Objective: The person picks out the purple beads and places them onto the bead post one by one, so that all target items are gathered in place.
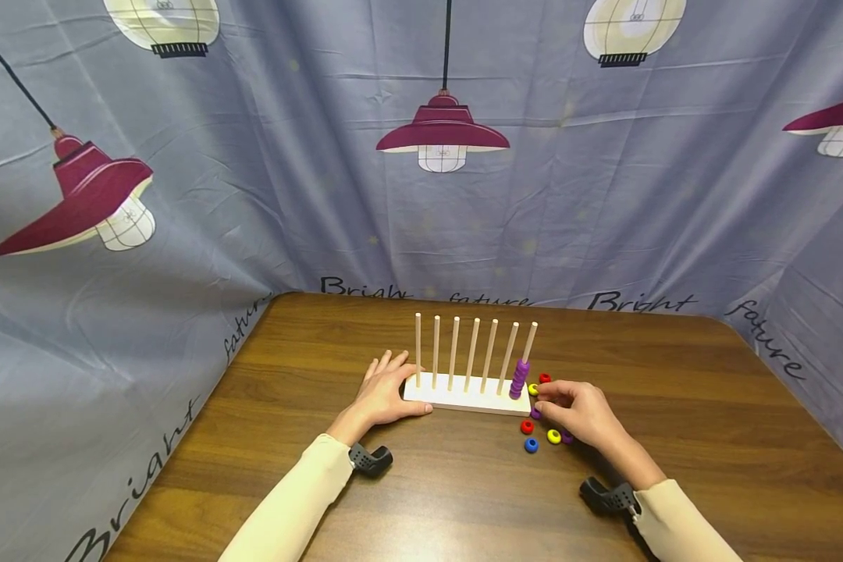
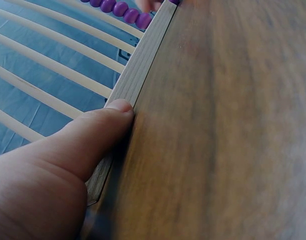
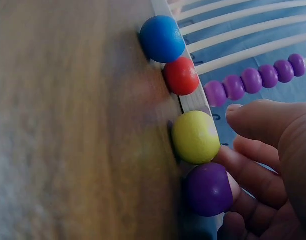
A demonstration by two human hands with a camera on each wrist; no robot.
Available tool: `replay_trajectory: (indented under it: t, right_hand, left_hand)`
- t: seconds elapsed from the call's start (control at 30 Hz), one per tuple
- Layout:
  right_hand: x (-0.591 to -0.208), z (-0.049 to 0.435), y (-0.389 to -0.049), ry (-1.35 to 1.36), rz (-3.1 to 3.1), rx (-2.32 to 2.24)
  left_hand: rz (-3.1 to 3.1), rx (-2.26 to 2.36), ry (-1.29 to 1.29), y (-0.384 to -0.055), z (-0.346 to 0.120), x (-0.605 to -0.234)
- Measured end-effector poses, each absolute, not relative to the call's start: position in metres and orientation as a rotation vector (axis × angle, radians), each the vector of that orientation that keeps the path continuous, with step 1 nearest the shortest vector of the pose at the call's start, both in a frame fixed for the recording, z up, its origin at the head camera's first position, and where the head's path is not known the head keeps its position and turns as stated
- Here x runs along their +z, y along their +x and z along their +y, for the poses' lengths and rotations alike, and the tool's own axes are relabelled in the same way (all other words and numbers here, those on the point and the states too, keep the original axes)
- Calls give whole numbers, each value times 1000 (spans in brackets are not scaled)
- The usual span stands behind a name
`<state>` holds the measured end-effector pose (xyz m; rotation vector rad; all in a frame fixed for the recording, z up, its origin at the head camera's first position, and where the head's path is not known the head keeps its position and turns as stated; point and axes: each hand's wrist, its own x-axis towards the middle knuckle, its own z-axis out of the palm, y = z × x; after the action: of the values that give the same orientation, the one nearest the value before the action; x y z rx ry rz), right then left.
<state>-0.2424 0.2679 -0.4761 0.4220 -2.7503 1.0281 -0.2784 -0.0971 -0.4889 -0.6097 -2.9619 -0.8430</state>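
A pale wooden peg rack [image 1: 464, 398] with several upright pegs stands on the table. Its rightmost peg carries a stack of purple beads [image 1: 520, 378]. At the rack's left end, my left hand [image 1: 379, 394] holds the base, thumb [image 2: 118, 112] against the front side and other fingers spread out behind. Beyond the right end is my right hand [image 1: 579, 410], thumb and index finger apart, with nothing visible between them. Closest to its fingertips are a yellow bead [image 1: 533, 389] and a purple bead [image 1: 536, 412]. The right wrist view shows its other fingers loosely bent behind the beads.
Near the rack's right front corner lie a red bead [image 1: 527, 427], a blue bead [image 1: 531, 445] and another yellow bead [image 1: 554, 437]. One more purple bead [image 1: 567, 437] is partly under the right hand. A second red bead [image 1: 545, 378] lies farther back. A patterned curtain [image 1: 435, 226] hangs behind the table.
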Motion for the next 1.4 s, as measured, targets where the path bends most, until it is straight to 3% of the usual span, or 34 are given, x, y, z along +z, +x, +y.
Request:
replay_trajectory:
  t: [1.4]
  right_hand:
    - [-484,265,-240,500,-2758,994]
  left_hand:
    - [-2960,-841,-606,-278,-97,-488]
